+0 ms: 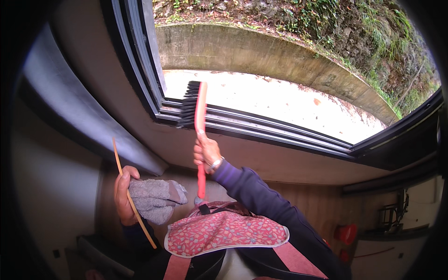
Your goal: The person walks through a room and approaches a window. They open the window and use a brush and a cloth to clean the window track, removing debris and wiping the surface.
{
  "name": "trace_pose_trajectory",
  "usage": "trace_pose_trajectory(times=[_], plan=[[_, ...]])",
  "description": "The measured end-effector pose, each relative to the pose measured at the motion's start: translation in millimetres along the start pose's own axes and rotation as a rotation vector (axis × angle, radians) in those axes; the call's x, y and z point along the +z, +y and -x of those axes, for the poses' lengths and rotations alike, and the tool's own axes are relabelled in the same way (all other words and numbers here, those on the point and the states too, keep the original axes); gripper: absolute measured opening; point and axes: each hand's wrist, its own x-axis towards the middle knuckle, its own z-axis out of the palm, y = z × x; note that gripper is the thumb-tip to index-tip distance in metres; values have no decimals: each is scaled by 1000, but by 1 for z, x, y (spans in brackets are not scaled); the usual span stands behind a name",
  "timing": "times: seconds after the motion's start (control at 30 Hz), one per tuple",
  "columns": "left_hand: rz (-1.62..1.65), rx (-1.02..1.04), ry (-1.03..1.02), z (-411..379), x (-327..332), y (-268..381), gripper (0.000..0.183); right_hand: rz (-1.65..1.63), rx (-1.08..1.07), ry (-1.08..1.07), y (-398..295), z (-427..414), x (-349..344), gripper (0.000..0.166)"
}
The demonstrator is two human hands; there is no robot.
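My right hand [207, 152] grips the handle of a red brush [200, 108] with black bristles. The brush stretches over the metal window track [245, 124], near its left corner, and its bristles face left. Lower left, my left hand [125, 196] holds a grey fluffy cloth [152, 201] together with a thin wooden stick [134, 210], which slants across the palm. Below my hands, a pink flowered apron [227, 229] covers my front.
Beyond the open window are a concrete wall [245, 49] and a planted bank [336, 28]. A pale curtain [87, 98] hangs at the left. A red container [345, 233] stands on the wooden floor [308, 199] at the right.
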Motion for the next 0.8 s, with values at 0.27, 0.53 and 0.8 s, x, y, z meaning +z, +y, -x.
trace_pose_trajectory(times=[0.27,0.53,0.8], plan=[[124,-87,-12,1,-31,-12,24,85,-215,13,-65,82,-76,33],[190,-143,1,0,-46,-26,24,198,-113,548,-109,174,-199,46],[236,-169,-49,-3,-35,-12,24,206,173,27,-34,35,-2,41]])
